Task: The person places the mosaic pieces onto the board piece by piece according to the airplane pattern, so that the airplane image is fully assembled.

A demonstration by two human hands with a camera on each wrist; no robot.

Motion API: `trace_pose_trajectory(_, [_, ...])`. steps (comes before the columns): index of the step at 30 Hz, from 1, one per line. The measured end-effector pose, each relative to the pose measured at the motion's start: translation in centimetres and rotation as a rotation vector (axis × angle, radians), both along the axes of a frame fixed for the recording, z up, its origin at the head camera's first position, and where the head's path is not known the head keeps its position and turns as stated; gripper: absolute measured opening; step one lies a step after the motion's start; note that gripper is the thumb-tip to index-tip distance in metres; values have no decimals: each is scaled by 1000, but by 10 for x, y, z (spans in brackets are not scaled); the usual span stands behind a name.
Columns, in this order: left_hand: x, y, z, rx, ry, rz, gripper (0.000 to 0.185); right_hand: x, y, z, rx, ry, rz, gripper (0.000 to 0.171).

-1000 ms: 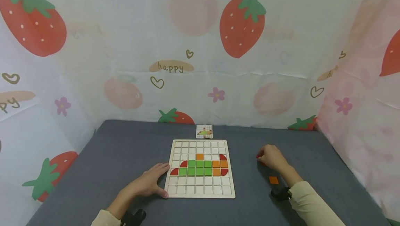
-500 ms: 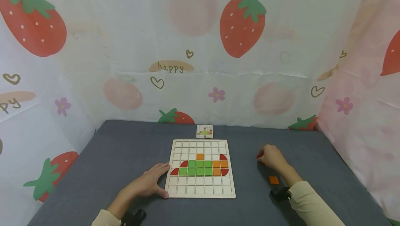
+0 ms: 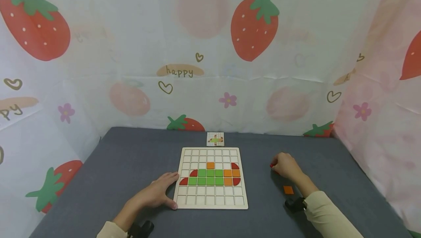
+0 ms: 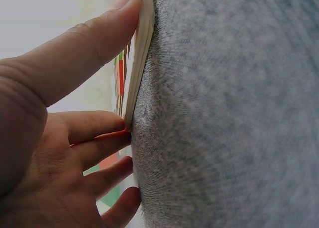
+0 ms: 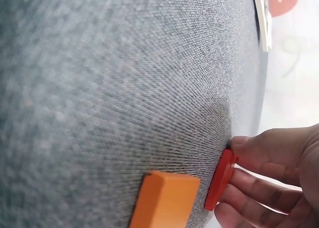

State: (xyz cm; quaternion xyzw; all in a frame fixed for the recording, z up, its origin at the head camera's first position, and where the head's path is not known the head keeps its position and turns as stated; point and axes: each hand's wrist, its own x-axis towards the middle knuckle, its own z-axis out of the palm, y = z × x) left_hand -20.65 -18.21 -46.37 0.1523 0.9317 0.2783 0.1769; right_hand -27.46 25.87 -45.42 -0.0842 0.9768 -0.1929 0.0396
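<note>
Fig.: Left hand [image 3: 154, 194] lies flat w/ straight fingers and thumb against the near-left edge of the grid board [image 3: 210, 206], apparently bracing it so it stays put on the grey cloth [image 3: 131, 157]. Right hand [image 3: 285, 165], well right of the board, pinches a red piece [image 5: 220, 179] in its fingertips, tilted up on edge off the cloth, prob. for a cleaner lift. Piece: thin, flat, red, curved rim. An orange square [image 3: 288, 190] lies just nearer. Ref. card [image 3: 215, 139] sits beyond the board's far edge.

Backdrop and bench
Strawberry-print cloth [image 3: 210, 48] walls a grey bench [image 3: 131, 157]; a small pattern card [image 3: 215, 139] lies at the back.
</note>
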Motion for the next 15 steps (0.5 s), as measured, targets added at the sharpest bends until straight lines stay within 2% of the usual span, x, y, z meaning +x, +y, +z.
trace_pose_trajectory(15, [0,2,1,-4,-1,9,99,0,1,0,-26,-7,0,10])
